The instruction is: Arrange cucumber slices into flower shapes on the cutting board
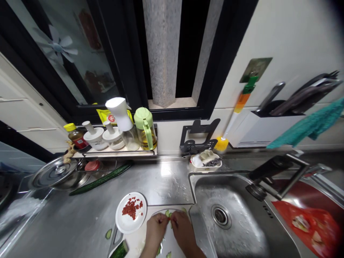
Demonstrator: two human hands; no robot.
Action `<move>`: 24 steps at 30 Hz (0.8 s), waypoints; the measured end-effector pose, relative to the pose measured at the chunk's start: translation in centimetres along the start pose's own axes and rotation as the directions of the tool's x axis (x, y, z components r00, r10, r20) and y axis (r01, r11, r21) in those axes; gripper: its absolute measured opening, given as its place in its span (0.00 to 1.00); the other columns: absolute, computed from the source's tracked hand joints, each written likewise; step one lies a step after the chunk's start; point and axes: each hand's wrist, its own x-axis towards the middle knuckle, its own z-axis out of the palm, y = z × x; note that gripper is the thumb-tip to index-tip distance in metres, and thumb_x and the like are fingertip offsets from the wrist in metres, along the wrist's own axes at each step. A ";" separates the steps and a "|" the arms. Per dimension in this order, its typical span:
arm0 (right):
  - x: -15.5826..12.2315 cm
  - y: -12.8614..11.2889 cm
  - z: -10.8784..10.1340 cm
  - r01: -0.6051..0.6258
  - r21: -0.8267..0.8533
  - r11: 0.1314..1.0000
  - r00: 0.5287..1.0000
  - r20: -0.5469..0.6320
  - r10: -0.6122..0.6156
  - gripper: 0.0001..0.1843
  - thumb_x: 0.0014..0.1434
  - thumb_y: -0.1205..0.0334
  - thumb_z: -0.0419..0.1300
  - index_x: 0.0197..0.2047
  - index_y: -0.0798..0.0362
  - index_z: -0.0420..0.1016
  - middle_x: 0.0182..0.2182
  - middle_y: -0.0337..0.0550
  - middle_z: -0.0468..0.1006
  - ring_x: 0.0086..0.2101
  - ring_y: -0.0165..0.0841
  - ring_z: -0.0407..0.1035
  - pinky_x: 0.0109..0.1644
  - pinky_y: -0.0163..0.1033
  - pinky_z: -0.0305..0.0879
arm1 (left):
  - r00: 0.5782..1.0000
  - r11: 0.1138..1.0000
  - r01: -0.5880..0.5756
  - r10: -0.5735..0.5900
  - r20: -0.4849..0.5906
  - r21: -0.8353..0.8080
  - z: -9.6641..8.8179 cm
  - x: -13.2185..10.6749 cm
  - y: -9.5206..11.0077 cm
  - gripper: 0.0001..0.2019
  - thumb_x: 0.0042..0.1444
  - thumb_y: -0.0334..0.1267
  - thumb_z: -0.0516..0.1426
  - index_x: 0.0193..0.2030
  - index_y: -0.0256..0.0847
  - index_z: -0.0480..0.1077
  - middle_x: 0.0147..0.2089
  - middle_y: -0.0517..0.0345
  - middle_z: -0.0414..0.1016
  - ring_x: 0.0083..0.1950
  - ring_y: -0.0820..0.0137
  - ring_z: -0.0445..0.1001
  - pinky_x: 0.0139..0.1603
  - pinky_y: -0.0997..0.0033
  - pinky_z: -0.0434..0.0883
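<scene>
My left hand [155, 229] and my right hand [182, 229] meet over a white cutting board [139, 238] at the bottom middle. Both are curled, fingertips pinched together around small green vegetable pieces [168, 214]. More green bits lie at the board's far edge. A white plate [130, 212] with chopped red pieces stands just left of my left hand. A cut cucumber end [119, 250] lies at the board's left corner.
A steel sink [231, 215] with a tap [276, 175] lies to the right, a red bag [309, 224] beside it. A long cucumber [103, 178], a pot lid [53, 172] and a rack of bottles and jars [115, 132] stand behind.
</scene>
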 end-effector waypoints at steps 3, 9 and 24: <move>-0.1 0.4 0.3 0.016 0.011 1.000 1.000 -0.012 -0.016 0.11 0.56 0.75 0.50 0.31 0.54 0.70 0.34 0.47 0.76 0.41 0.40 0.67 0.47 0.41 0.58 | 1.000 1.000 0.007 -0.007 0.005 0.009 0.0 0.0 0.0 0.13 0.50 0.43 0.53 0.25 0.41 0.75 0.25 0.60 0.76 0.30 0.70 0.73 0.34 0.76 0.65; -0.2 0.4 -0.1 0.038 0.027 0.999 0.999 -0.026 -0.037 0.11 0.56 0.75 0.50 0.30 0.54 0.70 0.32 0.46 0.75 0.39 0.39 0.67 0.47 0.40 0.58 | 1.000 0.999 -0.003 0.004 -0.011 0.032 -0.4 -0.3 0.0 0.11 0.51 0.39 0.53 0.26 0.41 0.75 0.26 0.59 0.77 0.31 0.71 0.74 0.35 0.76 0.66; -2.0 1.5 2.8 0.059 -0.010 0.998 0.994 -0.089 -0.059 0.11 0.55 0.76 0.52 0.28 0.53 0.70 0.27 0.40 0.73 0.35 0.35 0.65 0.42 0.38 0.54 | 0.939 0.899 0.201 -0.063 -0.339 0.389 -10.5 0.6 -4.3 0.10 0.57 0.43 0.51 0.38 0.49 0.73 0.41 0.56 0.81 0.39 0.68 0.77 0.38 0.75 0.65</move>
